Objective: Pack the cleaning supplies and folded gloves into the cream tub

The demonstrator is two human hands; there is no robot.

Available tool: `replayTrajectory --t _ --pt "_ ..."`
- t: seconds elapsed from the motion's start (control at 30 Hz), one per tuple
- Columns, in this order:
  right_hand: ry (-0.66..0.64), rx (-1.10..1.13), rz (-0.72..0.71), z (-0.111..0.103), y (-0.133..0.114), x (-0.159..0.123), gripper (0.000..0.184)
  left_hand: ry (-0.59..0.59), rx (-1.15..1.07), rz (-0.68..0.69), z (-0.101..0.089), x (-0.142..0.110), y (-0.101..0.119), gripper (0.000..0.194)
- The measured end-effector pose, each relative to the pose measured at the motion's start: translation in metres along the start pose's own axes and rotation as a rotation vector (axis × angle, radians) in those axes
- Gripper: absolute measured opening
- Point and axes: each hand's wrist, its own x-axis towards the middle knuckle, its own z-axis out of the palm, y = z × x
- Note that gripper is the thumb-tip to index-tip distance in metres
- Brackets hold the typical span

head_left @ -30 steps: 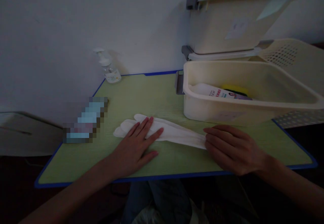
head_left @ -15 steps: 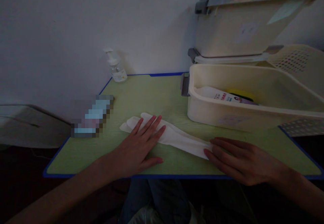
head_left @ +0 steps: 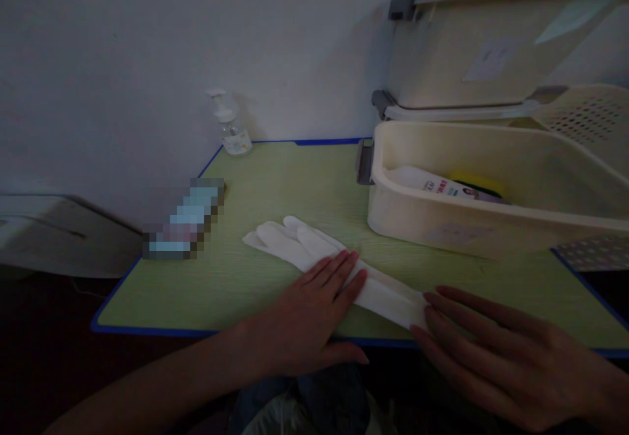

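A white glove (head_left: 295, 244) lies flat on the green table (head_left: 275, 186), its fingers pointing to the far left. My left hand (head_left: 314, 314) rests flat on the glove's middle, fingers stretched out. My right hand (head_left: 496, 353) lies flat on the glove's cuff end near the table's front edge, fingers extended and together. Neither hand grips the glove.
A cream plastic bin (head_left: 472, 225) with a few packets inside stands at the right. A lidded box (head_left: 491, 48) is stacked behind it. A pump bottle (head_left: 230, 127) stands at the far left corner by the wall. A blurred-out object (head_left: 184, 222) lies at the left edge.
My left hand has slid along the glove from its fingers toward the cuff. My right hand has moved nearer to me, staying on the cuff end. The glove's fingers are now uncovered.
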Motion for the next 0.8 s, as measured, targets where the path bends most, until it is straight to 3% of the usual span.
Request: replayTrajectory --t 0.17,0.33,0.53,0.67,0.8 --pt "0.084 0.009 -0.011 -0.009 0.008 0.025 0.033 0.014 -0.048 0.011 0.0 -0.003 0.002 0.087" --pt "0.161 0.05 0.039 0.002 0.023 0.069 0.029 0.091 -0.166 0.015 0.004 -0.003 0.003 0.079" --pt "0.056 0.136 -0.01 0.037 0.044 0.107 0.028 0.166 -0.266 0.012 0.008 -0.002 0.0 0.074" --pt "-0.055 0.186 0.009 0.055 0.051 0.118 0.017 0.162 -0.268 0.034 0.008 -0.002 -0.002 0.083" --pt "-0.098 0.248 0.032 0.059 0.053 0.12 0.021 0.155 -0.231 0.033 0.001 -0.006 -0.003 0.081"
